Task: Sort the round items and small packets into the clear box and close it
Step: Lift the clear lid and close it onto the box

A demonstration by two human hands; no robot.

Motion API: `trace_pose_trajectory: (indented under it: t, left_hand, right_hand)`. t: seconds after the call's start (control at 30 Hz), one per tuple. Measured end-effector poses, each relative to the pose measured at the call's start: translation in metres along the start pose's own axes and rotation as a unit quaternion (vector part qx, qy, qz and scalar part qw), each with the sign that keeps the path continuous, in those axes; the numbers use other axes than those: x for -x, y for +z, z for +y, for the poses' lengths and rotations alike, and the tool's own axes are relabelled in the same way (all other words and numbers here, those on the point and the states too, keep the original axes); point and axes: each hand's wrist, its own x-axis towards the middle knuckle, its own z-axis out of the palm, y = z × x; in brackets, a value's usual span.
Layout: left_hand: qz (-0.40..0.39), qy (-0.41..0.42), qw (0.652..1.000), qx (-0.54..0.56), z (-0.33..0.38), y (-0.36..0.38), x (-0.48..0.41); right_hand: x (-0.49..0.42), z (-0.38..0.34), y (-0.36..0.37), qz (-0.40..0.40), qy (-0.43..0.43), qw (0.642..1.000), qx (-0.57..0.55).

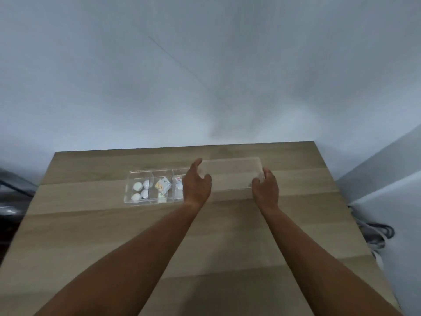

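Lid [230, 175] of clear plastic, held at its two short ends just right of the clear box [139, 173]: left hand [196, 187] clasping the near-box end, thumb over the top edge; right hand [266, 189] pinching the far end. Hard to say whether lifted off the table [227, 236] or resting on it, since the transparent sheet blurs into the wood.

To close well: keep level, carry leftward over the box, line up the long edges with the box walls first, then lower evenly at both ends. Light grip only, fingers clear of the rim at the last moment so nothing gets trapped. Watch for packets standing proud of the dividers; press flat beforehand if so.

Box long and shallow, split by dividers into compartments, lying left of the lid and partly hidden behind the left hand. Four white round items [141, 190] in the compartment farthest from the lid. Small packets [163, 185], pale with yellow and orange print, in the middle one, somewhat heaped and tilted. More packets [178, 183] with red print in the compartment nearest the lid. Nothing loose seen around the box, so sorting looks complete and only closing left.
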Motion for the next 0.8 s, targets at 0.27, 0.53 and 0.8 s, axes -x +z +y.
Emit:
trace_pose_trajectory:
  t: [0.27,0.53,0.8]
  left_hand:
    - [0.07,-0.018,0.997,0.005,-0.025,-0.097,-0.031]
    - [0.046,-0.039,0.998,-0.02,-0.074,-0.174,-0.041]
    - [0.0,-0.054,0.998,-0.021,-0.092,-0.195,-0.036]
  right_hand:
    - [0.04,-0.067,0.052,-0.081,-0.033,0.996,-0.029]
    - [0.084,-0.094,0.097,-0.182,-0.047,0.982,0.001]
    - [0.102,-0.098,0.11,-0.186,-0.058,0.981,0.01]
